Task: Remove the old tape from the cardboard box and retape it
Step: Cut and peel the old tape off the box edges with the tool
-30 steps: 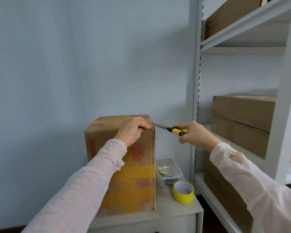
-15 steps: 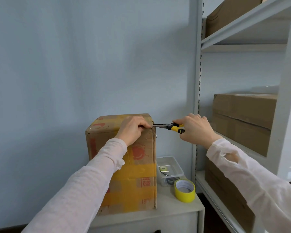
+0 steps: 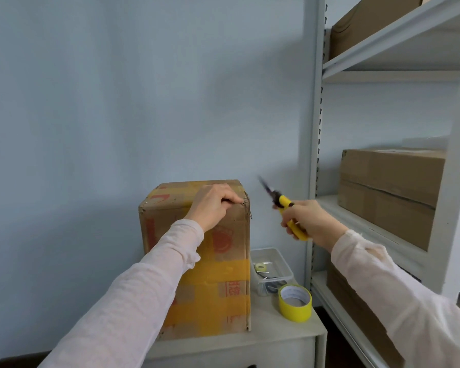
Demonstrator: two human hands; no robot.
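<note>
— The left hand: what is it doing?
— It rests on the top front edge of the tall brown cardboard box, near the right corner, fingers curled over that edge and gripping it.
— And the containers?
— The box stands upright on the white cabinet top, flaps shut, with wide bands of old yellow tape across its front and top. Just beside its right side sits a clear plastic tub, open, holding a small pale roll and some dark bits too small to name. A roll of yellow tape lies in front of the tub, touching it, near the cabinet's right front corner.
— The right hand?
— It is wrapped tight round the yellow-handled pliers. Their dark nose is blurred, points up and left, and is clear of the box.
— Room to move?
— Open air lies between the box's top right corner and the pliers. The grey metal shelf upright stands close behind the right hand, with brown cartons on the shelves. Bare wall stretches to the left of the box.
</note>
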